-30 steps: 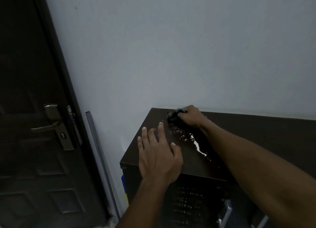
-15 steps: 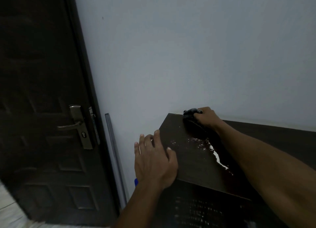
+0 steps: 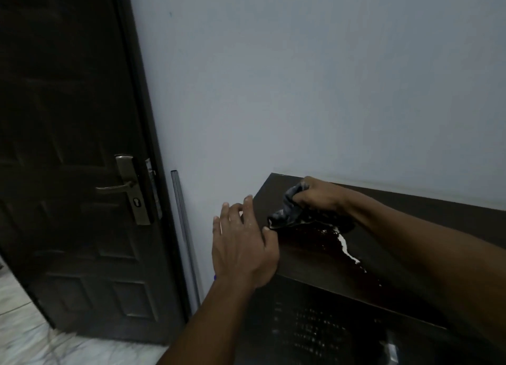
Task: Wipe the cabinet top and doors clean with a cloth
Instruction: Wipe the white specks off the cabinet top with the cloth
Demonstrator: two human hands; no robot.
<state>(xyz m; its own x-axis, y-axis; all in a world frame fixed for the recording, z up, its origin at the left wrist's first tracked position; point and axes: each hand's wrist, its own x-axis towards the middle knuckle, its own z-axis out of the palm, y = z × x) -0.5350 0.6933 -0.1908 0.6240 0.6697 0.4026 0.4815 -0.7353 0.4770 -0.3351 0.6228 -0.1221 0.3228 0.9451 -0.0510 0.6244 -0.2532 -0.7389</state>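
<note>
**Two hands, one cloth, one cabinet top**

One dark brown wooden cabinet (image 3: 315, 258) stands against a pale wall (image 3: 301, 77), its top wet with a glinting streak of liquid (image 3: 346, 248). One dark grey crumpled cloth (image 3: 287, 211) rests on the top near the far left corner, bunched in the right hand (image 3: 319, 196), fingers curled tight around it. Left hand (image 3: 242, 244) lies at the cabinet's left edge, fingers spread and empty, thumb touching the cloth's lower corner. One dark panelled door (image 3: 68, 159) with metal lever handle (image 3: 115, 186) stands left.
</note>
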